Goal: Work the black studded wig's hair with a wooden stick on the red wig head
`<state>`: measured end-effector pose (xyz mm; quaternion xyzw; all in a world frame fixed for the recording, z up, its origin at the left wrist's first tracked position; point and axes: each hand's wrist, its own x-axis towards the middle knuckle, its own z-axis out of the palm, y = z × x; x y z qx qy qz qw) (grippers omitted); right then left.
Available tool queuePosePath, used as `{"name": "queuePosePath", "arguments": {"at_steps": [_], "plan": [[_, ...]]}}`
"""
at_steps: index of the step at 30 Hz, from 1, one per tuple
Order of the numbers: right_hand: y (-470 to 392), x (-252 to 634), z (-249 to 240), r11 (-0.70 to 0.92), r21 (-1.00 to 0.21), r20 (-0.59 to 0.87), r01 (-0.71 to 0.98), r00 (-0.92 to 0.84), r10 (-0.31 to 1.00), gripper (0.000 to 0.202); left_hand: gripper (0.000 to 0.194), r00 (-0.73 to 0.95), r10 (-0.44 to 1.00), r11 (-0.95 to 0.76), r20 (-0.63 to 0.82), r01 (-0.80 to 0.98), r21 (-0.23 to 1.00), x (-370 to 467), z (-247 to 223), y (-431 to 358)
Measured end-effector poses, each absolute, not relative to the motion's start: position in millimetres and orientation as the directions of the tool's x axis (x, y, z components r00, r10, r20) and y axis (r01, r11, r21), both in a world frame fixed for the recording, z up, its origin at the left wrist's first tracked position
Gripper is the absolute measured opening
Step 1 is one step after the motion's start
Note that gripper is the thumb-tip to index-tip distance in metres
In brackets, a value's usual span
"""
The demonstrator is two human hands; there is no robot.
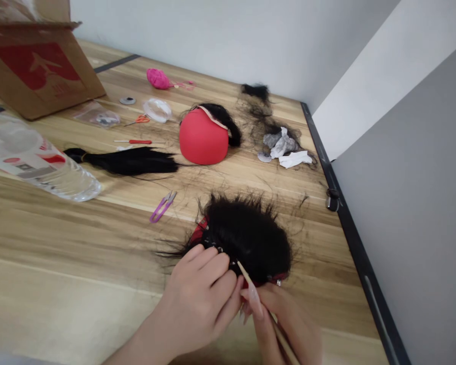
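A black hairpiece (251, 238) rests on the table over a red form (199, 230), mostly covered, with short hairs sticking out along its far edge. My left hand (203, 294) is closed, its curled fingers pressing on the near left edge of the hairpiece. Pinched in my right hand (289, 319) is a thin wooden stick (283, 340). The stick's pale pointed tip touches the hairpiece edge, right beside my left knuckles. Whether the tip carries a hook is too small to tell. My left fingertips are hidden.
Purple thread snips (162, 207) lie beyond my left hand. Behind are a black hair bundle (133, 159), a red-handled hook (140, 142), a red dome (203, 137) with hair, and pink yarn (158, 78). A water bottle (38, 159) and carton (41, 71) occupy the left; crumpled tissue (283, 143) lies right.
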<state>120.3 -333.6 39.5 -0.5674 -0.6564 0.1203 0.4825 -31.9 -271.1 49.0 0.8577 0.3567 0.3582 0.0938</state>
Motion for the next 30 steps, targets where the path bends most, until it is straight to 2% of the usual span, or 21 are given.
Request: {"name": "queuePosePath", "arguments": {"at_steps": [13,17,30], "plan": [[-333.4,121.8,41.2,0.352,-0.678,0.489,0.645,0.038,0.871,0.014,0.029,0.488,0.676,-0.731,0.552,0.539,0.418,-30.3,49.6,-271.5],[-335.6,120.6,41.3,0.305,-0.678,0.486,0.669,0.097,0.868,0.016,0.028,0.482,0.677,-0.729,0.556,0.543,0.417,-30.8,49.7,-271.6],[-332.6,121.6,40.7,0.347,-0.699,0.504,0.625,0.086,0.860,0.013,0.029,0.480,0.683,-0.723,0.550,0.548,0.420,-30.3,50.1,-272.1]]}}
